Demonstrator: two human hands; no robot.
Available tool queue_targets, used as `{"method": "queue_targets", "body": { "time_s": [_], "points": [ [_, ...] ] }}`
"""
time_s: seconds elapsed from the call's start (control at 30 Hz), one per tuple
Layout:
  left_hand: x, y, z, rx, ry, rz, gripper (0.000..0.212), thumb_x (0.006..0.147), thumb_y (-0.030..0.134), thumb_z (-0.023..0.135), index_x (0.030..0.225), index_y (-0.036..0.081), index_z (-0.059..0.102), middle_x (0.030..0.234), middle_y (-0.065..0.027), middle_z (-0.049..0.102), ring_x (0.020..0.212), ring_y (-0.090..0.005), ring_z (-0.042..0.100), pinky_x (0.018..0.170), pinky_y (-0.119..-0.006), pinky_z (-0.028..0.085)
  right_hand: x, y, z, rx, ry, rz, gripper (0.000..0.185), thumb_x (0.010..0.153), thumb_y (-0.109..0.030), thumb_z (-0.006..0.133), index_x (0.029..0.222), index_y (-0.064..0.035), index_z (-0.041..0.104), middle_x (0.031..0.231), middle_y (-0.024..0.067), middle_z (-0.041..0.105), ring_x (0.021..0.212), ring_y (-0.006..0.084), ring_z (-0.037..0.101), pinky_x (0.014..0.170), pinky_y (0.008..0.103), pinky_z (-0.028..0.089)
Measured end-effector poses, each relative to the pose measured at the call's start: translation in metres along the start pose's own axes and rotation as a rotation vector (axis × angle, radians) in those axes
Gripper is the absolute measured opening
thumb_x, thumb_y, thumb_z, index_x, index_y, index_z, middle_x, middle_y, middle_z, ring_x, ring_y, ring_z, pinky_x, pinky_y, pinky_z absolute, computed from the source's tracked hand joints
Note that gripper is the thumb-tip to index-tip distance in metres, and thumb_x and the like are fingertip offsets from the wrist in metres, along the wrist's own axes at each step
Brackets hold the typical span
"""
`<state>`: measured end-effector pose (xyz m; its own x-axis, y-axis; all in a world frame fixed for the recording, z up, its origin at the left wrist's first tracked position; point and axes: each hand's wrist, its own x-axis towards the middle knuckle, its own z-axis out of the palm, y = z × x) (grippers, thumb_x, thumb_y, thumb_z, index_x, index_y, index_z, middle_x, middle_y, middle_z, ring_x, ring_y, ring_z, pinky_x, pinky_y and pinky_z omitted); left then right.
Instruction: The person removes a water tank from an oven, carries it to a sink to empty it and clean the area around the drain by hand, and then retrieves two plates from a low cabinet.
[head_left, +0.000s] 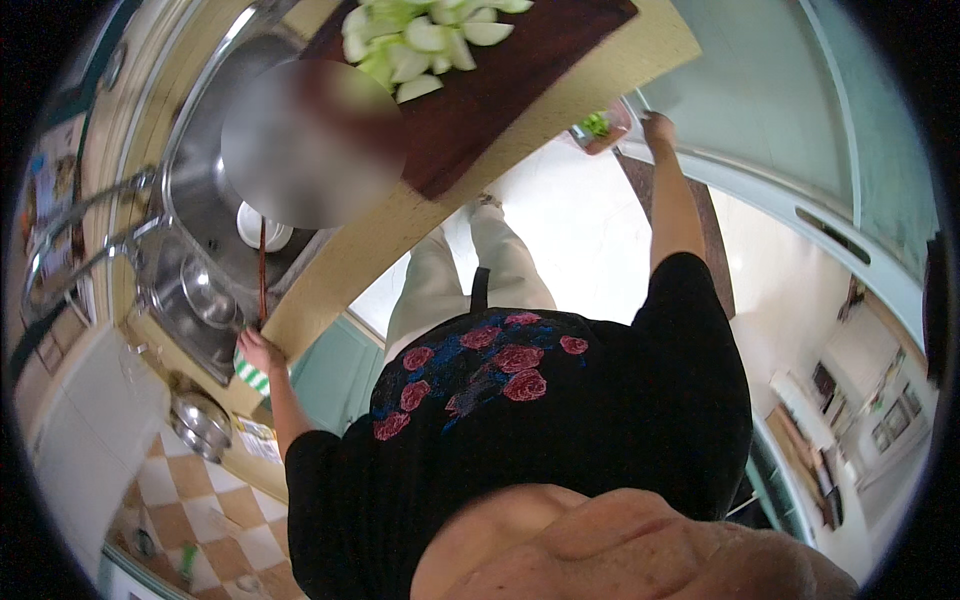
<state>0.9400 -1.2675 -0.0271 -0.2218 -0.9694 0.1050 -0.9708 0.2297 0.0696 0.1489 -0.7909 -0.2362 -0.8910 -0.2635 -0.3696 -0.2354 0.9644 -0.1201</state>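
Note:
My left hand (261, 352) is beside the front corner of the sink, with fingertips by the end of a thin brown stick and just above a green-and-white striped item (251, 375); whether it grips either is unclear. My right hand (658, 129), arm stretched out, is at the edge of a pale green door or panel (765, 97), its fingers partly hidden. Close by is a clear plastic container (604, 127) with green leaves inside. Cut pale green vegetable pieces (427, 45) lie on a dark cutting board (480, 127) on the counter.
The metal sink (169, 180) holds a white bowl (274, 234) and a strainer or metal bowl (208, 289). A faucet (90, 202) arches over it. Steel pots (201, 424) stand left of me. A round blurred patch hides part of sink and board. Knives (825, 480) are at lower right.

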Motion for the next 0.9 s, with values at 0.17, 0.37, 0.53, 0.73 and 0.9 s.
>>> {"method": "queue_targets", "body": {
  "time_s": [0.17,0.37,0.53,0.73,0.9],
  "points": [
    [0.000,-0.006,0.004,0.016,0.097,0.028,0.034,0.087,0.028,0.046,0.098,-0.002,0.059,0.103,-0.0246,0.055,0.097,-0.0412,0.050,0.084,-0.045,0.040,-0.052,-0.038,-0.066,0.638,0.116,0.129,0.025,0.085,-0.026,0.055,0.098,-0.0063,0.064,0.084,0.0077,0.066,0.070,0.0146,0.064,0.064,0.0266,0.049],
    [0.002,0.011,-0.014,-0.039,0.125,0.055,0.023,0.083,0.024,0.053,0.081,0.002,0.060,0.088,-0.0171,0.059,0.079,-0.0350,0.055,0.070,-0.044,0.043,-0.220,-0.256,-0.197,0.876,0.307,-0.499,0.015,0.086,-0.012,0.057,0.096,-0.0026,0.062,0.087,0.0049,0.062,0.080,0.0128,0.060,0.065,0.0238,0.049],
    [0.004,0.011,-0.020,-0.109,0.166,0.053,0.022,0.082,0.027,0.055,0.081,0.006,0.061,0.091,-0.0117,0.059,0.082,-0.0302,0.054,0.071,-0.041,0.041,-0.293,-0.452,-0.176,0.547,-0.270,-1.100,0.022,0.080,-0.013,0.061,0.100,-0.0030,0.061,0.093,0.0108,0.063,0.083,0.0181,0.060,0.073,0.0272,0.047],
    [0.005,0.003,-0.024,-0.261,0.120,0.045,0.019,0.080,0.026,0.058,0.080,0.007,0.061,0.091,-0.0084,0.060,0.080,-0.0282,0.053,0.070,-0.040,0.040,-0.247,-0.594,-0.021,-0.599,-0.583,-1.032,0.057,0.070,-0.036,0.070,0.112,0.0000,0.054,0.103,0.0178,0.059,0.095,0.0287,0.058,0.081,0.0369,0.046],
    [0.007,0.003,-0.026,-0.278,0.184,0.038,0.016,0.078,0.024,0.061,0.079,0.008,0.061,0.090,-0.0070,0.060,0.081,-0.0263,0.053,0.073,-0.038,0.039,-0.206,-0.578,0.069,-1.124,-0.504,-1.087,0.068,0.060,-0.047,0.075,0.107,0.0004,0.058,0.103,0.0177,0.060,0.096,0.0275,0.057,0.080,0.0379,0.046]
  ]
}}
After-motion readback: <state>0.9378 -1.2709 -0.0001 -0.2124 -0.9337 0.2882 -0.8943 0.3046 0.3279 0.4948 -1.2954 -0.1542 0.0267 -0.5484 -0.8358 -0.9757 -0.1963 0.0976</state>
